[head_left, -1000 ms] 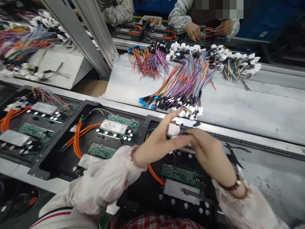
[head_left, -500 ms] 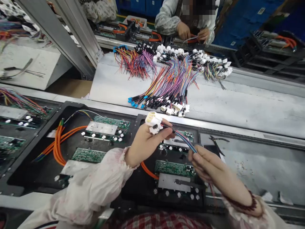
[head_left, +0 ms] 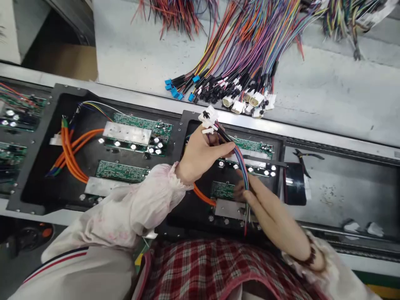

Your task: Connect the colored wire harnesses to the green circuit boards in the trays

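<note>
This is an electronics workshop, because trays [head_left: 36,146] with circuit boards [head_left: 121,171] stand in a row and wire bundles [head_left: 250,54] lie near the front edge of a shelf [head_left: 131,58].

White glare streaks the black roll [head_left: 294,189]; right fingers [head_left: 240,191] blur.

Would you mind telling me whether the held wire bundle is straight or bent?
Bent: the wire bundle curves from the left hand down to the right hand.

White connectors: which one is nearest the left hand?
The white connector right at the left hand, on the wires its thumb and fingers hold. The other white connectors lie bunched at the wire pile's near end.
</note>
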Tool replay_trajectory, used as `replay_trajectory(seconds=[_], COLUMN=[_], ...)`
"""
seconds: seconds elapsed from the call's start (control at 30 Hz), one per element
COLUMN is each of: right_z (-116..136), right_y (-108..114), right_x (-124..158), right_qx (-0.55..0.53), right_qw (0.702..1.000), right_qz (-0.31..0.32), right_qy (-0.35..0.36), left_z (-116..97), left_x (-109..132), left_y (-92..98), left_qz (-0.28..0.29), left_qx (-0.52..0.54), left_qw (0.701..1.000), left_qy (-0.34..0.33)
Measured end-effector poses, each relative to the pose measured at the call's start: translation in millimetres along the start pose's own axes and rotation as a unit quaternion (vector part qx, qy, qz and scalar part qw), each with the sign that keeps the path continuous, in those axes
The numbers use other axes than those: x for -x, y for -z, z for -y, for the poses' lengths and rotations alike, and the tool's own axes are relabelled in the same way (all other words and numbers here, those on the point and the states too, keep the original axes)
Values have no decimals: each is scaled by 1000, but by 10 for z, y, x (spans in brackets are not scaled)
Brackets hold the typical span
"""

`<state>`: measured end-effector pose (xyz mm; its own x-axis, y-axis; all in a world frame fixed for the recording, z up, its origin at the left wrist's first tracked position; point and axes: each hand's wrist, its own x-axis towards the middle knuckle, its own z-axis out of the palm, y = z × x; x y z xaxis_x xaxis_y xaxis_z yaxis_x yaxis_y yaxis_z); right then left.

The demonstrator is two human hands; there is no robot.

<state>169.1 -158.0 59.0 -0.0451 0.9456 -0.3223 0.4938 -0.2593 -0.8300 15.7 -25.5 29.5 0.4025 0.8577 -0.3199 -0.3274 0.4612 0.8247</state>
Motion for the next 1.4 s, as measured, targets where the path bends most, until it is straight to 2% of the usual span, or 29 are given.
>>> replay_trajectory(seconds=[0.07, 0.13, 0.3, 0.37, 0.5, 0.63, 0.7, 0.77, 0.87, 0.93, 1.07, 1.3, 1.4], right_z=[87, 136, 134, 137, 134, -1, -91, -163, -253, -334, -525, -585, -584], right_y=[117, 212, 264, 244, 265, 438, 534, 591, 600, 585, 552, 516, 513], right_x=[-127, -324, -750, -813, -753, -428, -256, -172, -279, -447, -684, -662, -675], right_qx=[101, 141, 73, 73, 77, 138, 187, 219, 249, 269, 284, 297, 288], right_qw=[991, 979, 993, 993, 992, 990, 982, 975, 946, 921, 916, 909, 908], right_qz=[-47, -107, -53, -72, -77, 9, 31, -16, -200, -272, -271, -283, -291], right_qy=[73, 102, 70, 64, 58, 15, 10, 30, 60, 75, 80, 81, 89], left_z=[-11, -29, -76, -78, -56, -50, -64, -85, -110, -108, -82, -134, -147], left_x=[-7, -9, -4, -7, -34, -88, -119, -145, -175, -187, -185, -168, -172], left_y=[3, 10, 60, 86, 141, 227, 266, 282, 267, 253, 251, 215, 208], left_qz=[10, 19, 31, 45, 36, -25, -50, -69, -104, -115, -93, -103, -109], left_qx=[11, 18, 30, 28, -1, -28, -53, -76, -96, -106, -137, -71, -61], left_qw=[1000, 1000, 998, 997, 999, 997, 993, 988, 979, 976, 977, 990, 990], left_qy=[1, 1, 43, 49, 13, -67, -96, -112, -145, -154, -133, -63, -57])
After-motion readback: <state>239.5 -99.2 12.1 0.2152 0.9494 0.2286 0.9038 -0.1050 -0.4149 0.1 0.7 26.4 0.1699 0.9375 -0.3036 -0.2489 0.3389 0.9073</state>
